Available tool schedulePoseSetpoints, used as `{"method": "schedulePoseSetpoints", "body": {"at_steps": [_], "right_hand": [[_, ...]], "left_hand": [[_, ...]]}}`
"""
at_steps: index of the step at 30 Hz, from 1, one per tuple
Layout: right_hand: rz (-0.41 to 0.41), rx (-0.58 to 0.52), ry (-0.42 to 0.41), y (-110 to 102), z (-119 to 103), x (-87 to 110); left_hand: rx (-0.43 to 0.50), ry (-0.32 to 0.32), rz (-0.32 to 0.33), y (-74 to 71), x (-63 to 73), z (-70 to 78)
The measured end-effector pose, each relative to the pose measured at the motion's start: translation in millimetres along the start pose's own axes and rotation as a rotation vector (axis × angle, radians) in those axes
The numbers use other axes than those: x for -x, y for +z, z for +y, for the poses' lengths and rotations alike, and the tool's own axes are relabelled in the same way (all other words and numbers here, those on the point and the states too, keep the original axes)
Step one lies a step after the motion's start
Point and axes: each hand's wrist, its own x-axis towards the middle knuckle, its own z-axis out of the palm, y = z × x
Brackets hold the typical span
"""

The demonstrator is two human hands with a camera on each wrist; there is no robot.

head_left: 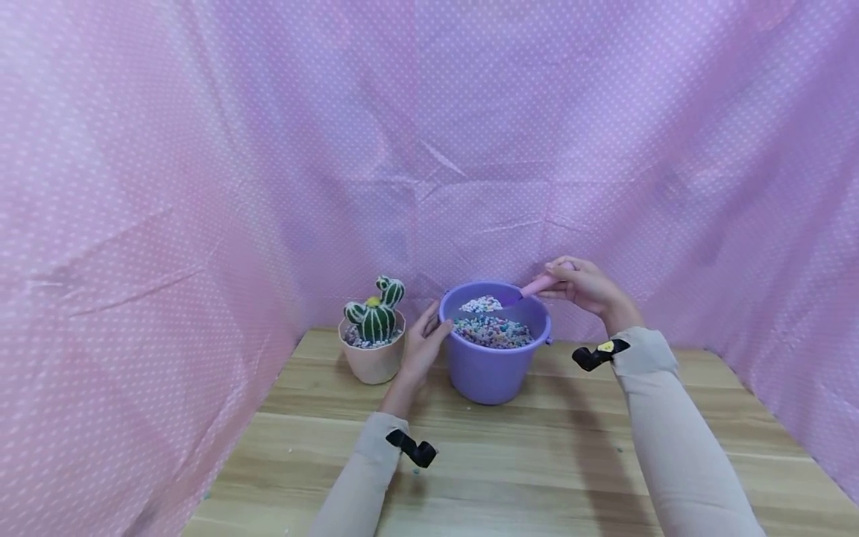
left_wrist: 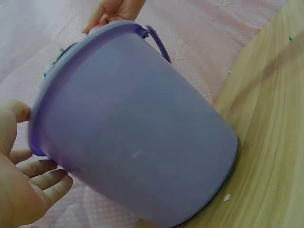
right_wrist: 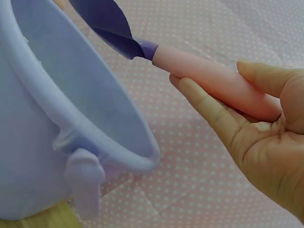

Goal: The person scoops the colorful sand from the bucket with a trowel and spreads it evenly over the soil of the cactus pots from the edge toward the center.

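Note:
A purple bucket [head_left: 486,373] holds small multicoloured pebbles [head_left: 493,333]. My left hand [head_left: 423,343] grips the bucket's left side, thumb at the rim and fingers along the outer wall, as the left wrist view also shows. Over the bucket's mouth, my right hand [head_left: 582,287] holds a small trowel by its pink handle [right_wrist: 204,76], thumb on top and fingers beneath. Its purple blade [right_wrist: 109,26] is inside the rim's outline in the head view, carrying a heap of pale pebbles [head_left: 481,304] above those in the bucket.
Left of the bucket stands a pinkish pot [head_left: 373,364] with a green knitted-looking cactus [head_left: 376,321] and pebbles. A few stray pebbles lie on the wooden table [head_left: 496,462]. Pink dotted cloth [head_left: 470,149] hangs behind. The bucket's handle [left_wrist: 159,42] hangs at its side.

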Motion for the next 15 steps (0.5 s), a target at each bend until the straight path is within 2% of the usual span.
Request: {"method": "schedulePoseSetpoints", "body": {"at_steps": [6,9,12,15], "right_hand": [[-0.068,-0.014,-0.002,4,1,-9.3],[-0.069,0.016,0.011,7,2,-12.9],[-0.079,0.036,0.025,11,3,-17.3],[-0.080,0.034,0.022,17,5,-23.1]], "left_hand": [[-0.112,0.131,-0.028,-23.9,17.1,19.3],[-0.145,0.207,-0.006,-42.3,27.5,31.6],[-0.126,0.270,0.080,-63.2,35.8,41.0],[-0.045,0.320,0.226,-83.7,40.4,46.8]]}}
